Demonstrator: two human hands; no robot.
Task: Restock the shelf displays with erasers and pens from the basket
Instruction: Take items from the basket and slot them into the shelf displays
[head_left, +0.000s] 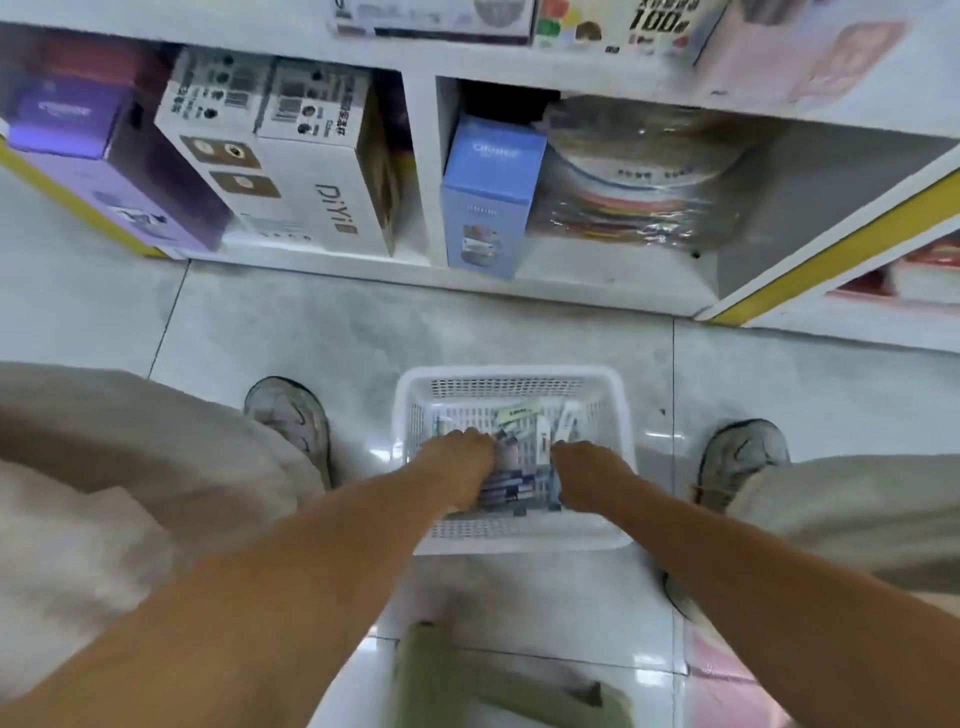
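Both of the person's arms reached down into a white basket (511, 378) that stood on the pale tiled floor (519, 332) between two grey shoes. The left hand (457, 462) lay inside the basket's left half, knuckles up, its fingers bent down against a heap of small packets (519, 467); whether it gripped any of them could not be told, since the fingertips were hidden and the picture was blurred. The right hand (587, 467) lay just to the right of that heap, fingers likewise curled downward among the packets, its hold equally unclear. The packets filled the space between the two hands and ran on beyond the fingertips toward the basket's far wall, where a few white ones stood tilted. Past the basket, farther from the hands, a white shelf (415, 156) held a blue box (488, 197), a white box (291, 171) and a purple box (104, 161), with a wrapped stack of coloured sheets (634, 192) right of the blue box.
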